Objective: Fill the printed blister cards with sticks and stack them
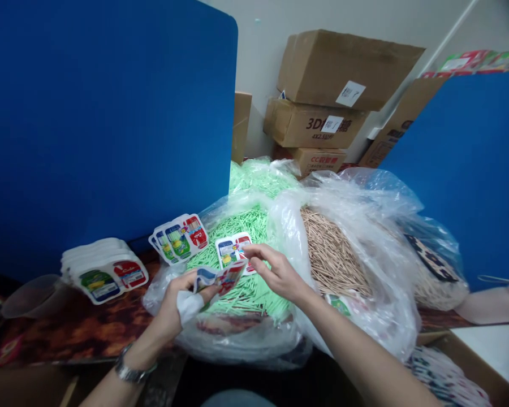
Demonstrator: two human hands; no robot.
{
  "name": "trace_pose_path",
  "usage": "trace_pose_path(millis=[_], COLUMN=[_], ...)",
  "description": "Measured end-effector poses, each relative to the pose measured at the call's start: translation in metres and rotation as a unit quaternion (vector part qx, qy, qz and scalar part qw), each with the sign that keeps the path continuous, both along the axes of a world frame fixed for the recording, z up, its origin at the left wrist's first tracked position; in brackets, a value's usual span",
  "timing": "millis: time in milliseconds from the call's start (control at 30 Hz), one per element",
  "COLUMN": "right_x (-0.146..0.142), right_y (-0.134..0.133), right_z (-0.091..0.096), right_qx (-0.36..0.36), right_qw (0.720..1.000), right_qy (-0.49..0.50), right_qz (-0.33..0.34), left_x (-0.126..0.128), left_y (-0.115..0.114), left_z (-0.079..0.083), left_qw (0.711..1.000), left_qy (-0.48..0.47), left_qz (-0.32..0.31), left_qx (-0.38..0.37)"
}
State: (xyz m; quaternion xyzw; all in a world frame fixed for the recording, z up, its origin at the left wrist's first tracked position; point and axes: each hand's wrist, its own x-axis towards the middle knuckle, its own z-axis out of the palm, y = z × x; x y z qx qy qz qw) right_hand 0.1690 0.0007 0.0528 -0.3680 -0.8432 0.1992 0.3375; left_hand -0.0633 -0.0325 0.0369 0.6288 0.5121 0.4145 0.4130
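Left hand point(176, 291) — grip pinched closed on a printed packet point(231, 277). Right hand point(277, 274) — fingers loosely curled at second packet point(227, 254) over green sticks point(242, 223); hold unclear.

Blurred packet point(229, 278) in left hand point(176, 294)

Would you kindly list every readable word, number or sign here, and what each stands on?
"3D": middle carton; following characters partly hidden by a white label.
"4X2.5公斤": middle carton, lower line.
"CC", in red: lower carton; the rest too blurred.
Too small or blurred: printed packets, that white label, upper label, leaning cardboard.
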Motion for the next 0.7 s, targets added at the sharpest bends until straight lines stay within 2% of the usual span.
trace_pose_path(millis=[33, 100, 133, 167, 233, 267, 367, 467, 533, 600, 667, 700], right_x=[0.001, -0.002, -0.005, -0.009, -0.017, -0.020, -0.031, -0.039, -0.039, -0.031, -0.016, -0.007], right_y=[-0.003, -0.012, -0.017, -0.022, -0.027, -0.027, -0.022, -0.011, -0.006, -0.002, 0.000, 0.000], right_z=[-0.014, -0.039, -0.047, -0.049, -0.040, -0.030, 0.005, 0.026, 0.030, 0.026, 0.013, 0.002], right_qx=[-0.007, -0.038, -0.069, -0.085, -0.055, -0.014, 0.102, 0.147, 0.134, 0.081, 0.030, 0.023], right_qw=[1.000, 0.998, 0.997, 0.996, 0.988, 0.989, 0.994, 0.983, 0.985, 0.993, 0.999, 0.999], right_qy=[-0.015, -0.051, -0.032, 0.011, 0.089, 0.095, -0.020, -0.107, -0.102, -0.051, -0.012, -0.025], right_qz=[-0.018, 0.012, 0.005, -0.035, -0.111, -0.112, -0.013, 0.023, 0.047, 0.063, 0.032, -0.002], left_x=[-0.005, -0.013, -0.015, -0.016, -0.013, -0.009, 0.005, 0.015, 0.013, 0.005, -0.005, -0.010], left_y=[-0.002, -0.005, -0.006, -0.007, -0.008, -0.008, -0.010, -0.011, -0.011, -0.012, -0.013, -0.015], left_z=[-0.001, -0.003, -0.005, -0.006, -0.009, -0.010, -0.010, -0.009, -0.011, -0.012, -0.011, -0.011], left_qw=[1.000, 0.997, 0.996, 0.996, 0.998, 0.999, 1.000, 0.998, 0.997, 0.997, 0.995, 0.993], left_qy=[-0.017, -0.045, -0.050, -0.046, -0.025, -0.015, 0.007, 0.019, 0.019, 0.005, -0.024, -0.040], left_qz=[0.016, 0.033, 0.037, 0.037, 0.027, 0.016, -0.029, -0.058, -0.072, -0.076, -0.065, -0.066], left_qx=[-0.018, -0.049, -0.058, -0.061, -0.049, -0.036, 0.005, 0.014, -0.005, -0.031, -0.070, -0.091])
